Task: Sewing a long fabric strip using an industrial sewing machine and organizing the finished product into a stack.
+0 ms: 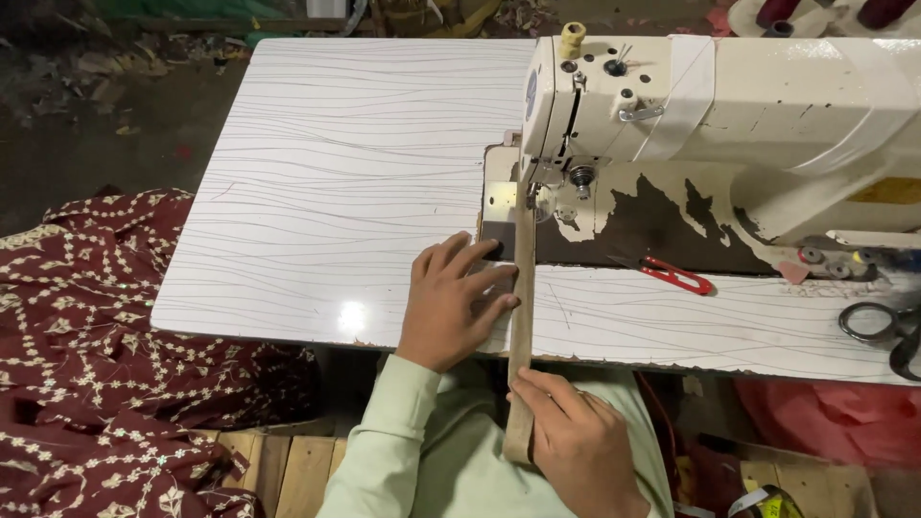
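A narrow tan fabric strip (pixel 523 288) runs from under the presser foot of a cream sewing machine (pixel 729 105) toward me and hangs past the table's front edge. My left hand (pixel 451 302) lies flat on the white table (pixel 336 182), fingers spread, fingertips touching the strip's left edge. My right hand (pixel 576 436) is below the table edge, pinching the strip's lower part between thumb and fingers. The strip's end near the needle is partly hidden by the machine head.
Red thread snips (pixel 679 275) lie on the machine bed right of the strip. Black scissors (pixel 878 326) and bobbins (pixel 835 259) sit at the right. Maroon patterned fabric (pixel 86 355) is heaped at the lower left. A red bag (pixel 835 422) sits under the table's right side.
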